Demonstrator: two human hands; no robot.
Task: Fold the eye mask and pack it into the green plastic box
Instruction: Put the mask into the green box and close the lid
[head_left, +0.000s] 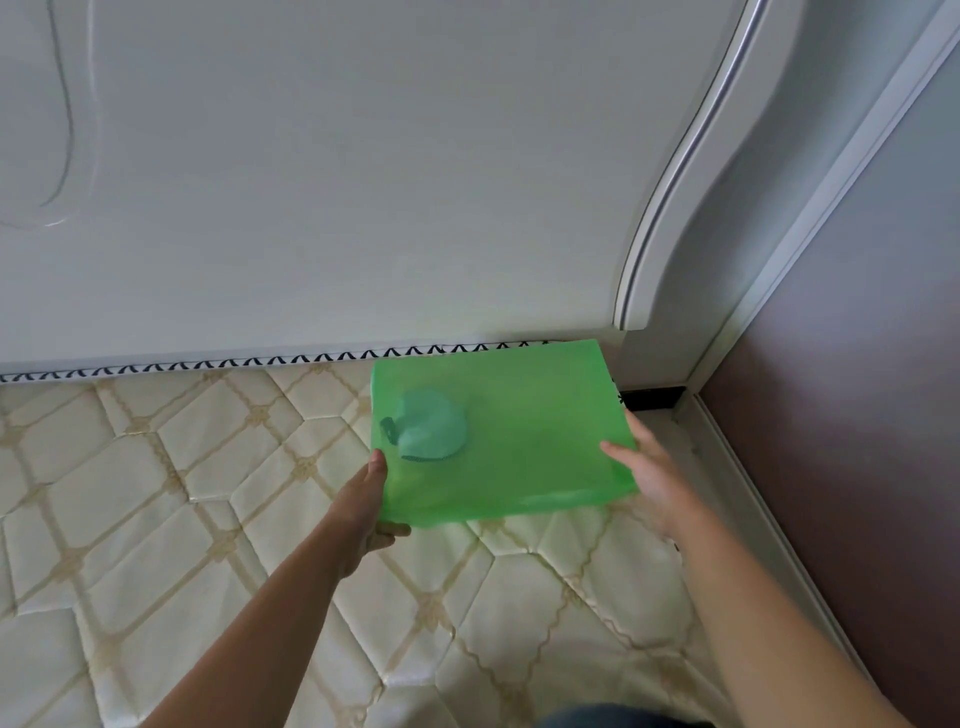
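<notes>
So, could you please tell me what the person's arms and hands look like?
No sleeves show: the left arm and right arm are bare to the picture's edge. The left hand and right hand wear no gloves, rings, watch or bracelet that I can see.

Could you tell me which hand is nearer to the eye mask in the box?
Left. The left hand grips the box corner just beside the eye mask; the right hand holds the far edge.
</notes>
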